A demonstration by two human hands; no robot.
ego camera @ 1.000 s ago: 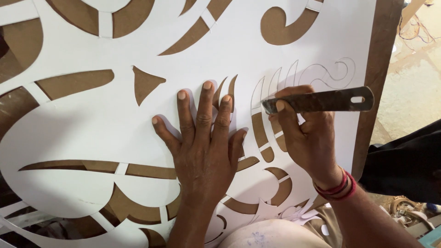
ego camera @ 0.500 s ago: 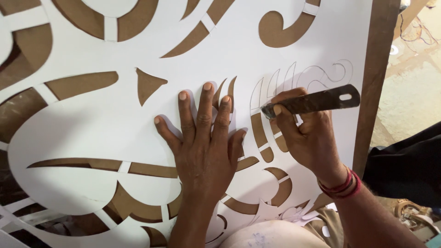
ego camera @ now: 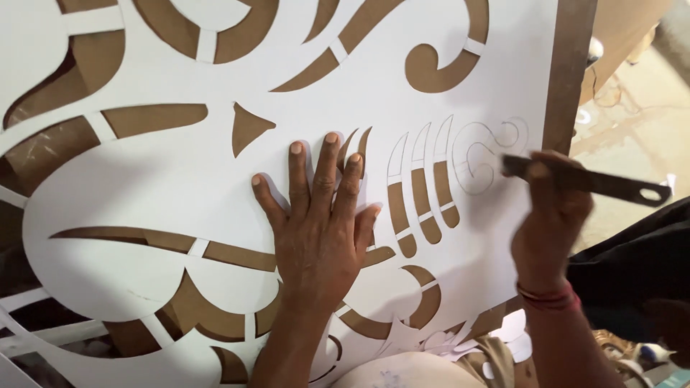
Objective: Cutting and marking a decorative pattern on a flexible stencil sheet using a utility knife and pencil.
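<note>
A: Under the whole view lies a brown board (ego camera: 571,79), and on it a big white sheet (ego camera: 180,179) cut into curling shapes. Why does the board show through?

B: Because the pieces inside those curves and teardrops are out, so brown fills the gaps. Thin white bridges hold the pattern together.

A: And the sheet runs almost to the board's right edge?

B: Nearly. A brown strip stays bare there, and beyond it is a pale floor (ego camera: 632,108).

A: Where is the left hand (ego camera: 320,230)?

B: Flat on the sheet near the middle, palm down, fingers spread and pointing up the picture. It grips nothing; I judge it presses the sheet so it cannot slide or lift next to the cuts.

A: The right hand (ego camera: 550,223)?

B: At the sheet's right edge, closed around a dark flat blade (ego camera: 589,181). Fingers wrap the end nearest the sheet; the other end, with a slot in it, sticks out to the right over the floor. The hand is a little blurred.

A: Where is the blade's tip?

B: Hidden by the fingers, so I cannot tell if it touches. It sits just beside a small scroll (ego camera: 478,158) that is only outlined, next to narrow bars (ego camera: 420,194) cut partway.

A: Anything smaller?

B: A red bangle (ego camera: 548,296) on the right wrist.
</note>
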